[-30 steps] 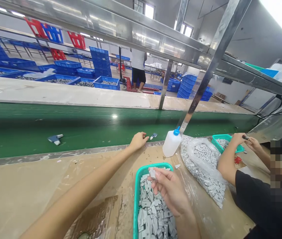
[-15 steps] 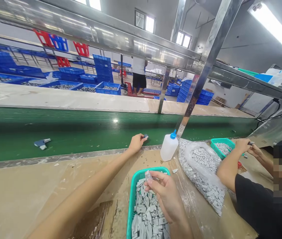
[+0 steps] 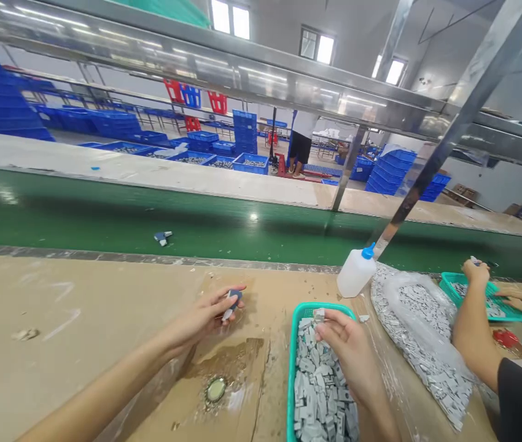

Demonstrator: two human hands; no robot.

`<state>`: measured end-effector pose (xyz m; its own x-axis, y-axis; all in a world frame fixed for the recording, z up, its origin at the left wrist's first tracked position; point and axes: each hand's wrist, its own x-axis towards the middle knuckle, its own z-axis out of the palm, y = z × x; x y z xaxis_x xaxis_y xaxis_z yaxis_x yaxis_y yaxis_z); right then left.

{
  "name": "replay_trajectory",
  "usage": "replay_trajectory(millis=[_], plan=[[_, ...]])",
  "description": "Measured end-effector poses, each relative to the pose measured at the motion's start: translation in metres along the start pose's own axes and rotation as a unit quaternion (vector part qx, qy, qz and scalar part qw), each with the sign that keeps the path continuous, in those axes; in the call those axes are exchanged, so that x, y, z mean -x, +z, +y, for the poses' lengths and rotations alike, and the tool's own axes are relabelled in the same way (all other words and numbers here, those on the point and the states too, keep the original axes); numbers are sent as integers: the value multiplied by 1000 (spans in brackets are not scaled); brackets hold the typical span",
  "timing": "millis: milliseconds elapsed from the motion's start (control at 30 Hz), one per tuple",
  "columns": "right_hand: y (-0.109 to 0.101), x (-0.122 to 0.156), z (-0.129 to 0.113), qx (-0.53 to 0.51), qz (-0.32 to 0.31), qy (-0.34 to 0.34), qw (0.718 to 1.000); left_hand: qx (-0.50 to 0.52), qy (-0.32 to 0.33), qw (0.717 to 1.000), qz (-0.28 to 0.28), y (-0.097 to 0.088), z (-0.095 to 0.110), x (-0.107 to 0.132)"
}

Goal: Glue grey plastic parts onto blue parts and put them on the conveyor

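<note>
Left hand [image 3: 203,320] closed on a blue-grey plastic part [image 3: 233,301]; right hand [image 3: 346,350] pinching a grey piece [image 3: 319,314] (over a teal plastic basket [image 3: 298,362]).

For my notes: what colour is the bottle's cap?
The cap is blue, best in head view.

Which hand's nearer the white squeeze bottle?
Right: the right hand in the teal basket, just below the white squeeze bottle; the left hand, holding a small part, is farther off to its left.

Bright, even daylight enters through the windows [image 3: 228,17] at top centre, glaring along the steel shelf rail [image 3: 224,77] and spotting the green conveyor belt [image 3: 253,216]; wide-angle distortion bends the frame's edges; shadows stay soft.
</note>
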<state>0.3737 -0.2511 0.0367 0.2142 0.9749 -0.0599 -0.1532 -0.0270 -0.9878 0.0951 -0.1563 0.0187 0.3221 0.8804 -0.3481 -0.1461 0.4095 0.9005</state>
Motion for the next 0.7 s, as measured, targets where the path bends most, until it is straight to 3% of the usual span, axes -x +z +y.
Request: replay_trajectory(millis=[167, 267, 333, 400, 500, 700], plan=[[26, 25, 0, 153, -12, -86, 984, 28, 13, 999, 33, -29, -17, 24], [53, 47, 9, 244, -79, -170, 952, 79, 29, 995, 53, -39, -23, 27], [69, 58, 21, 271, -120, -183, 937, 99, 48, 992, 62, -43, -26, 28], [80, 64, 36, 291, -121, -174, 933, 92, 62, 992, 68, -46, -29, 30], [88, 66, 56, 327, -91, -193, 921, 65, 55, 994, 65, -50, -32, 34], [94, 70, 72, 393, -89, -292, 868, 131, 50, 989, 55, -54, -35, 34]])
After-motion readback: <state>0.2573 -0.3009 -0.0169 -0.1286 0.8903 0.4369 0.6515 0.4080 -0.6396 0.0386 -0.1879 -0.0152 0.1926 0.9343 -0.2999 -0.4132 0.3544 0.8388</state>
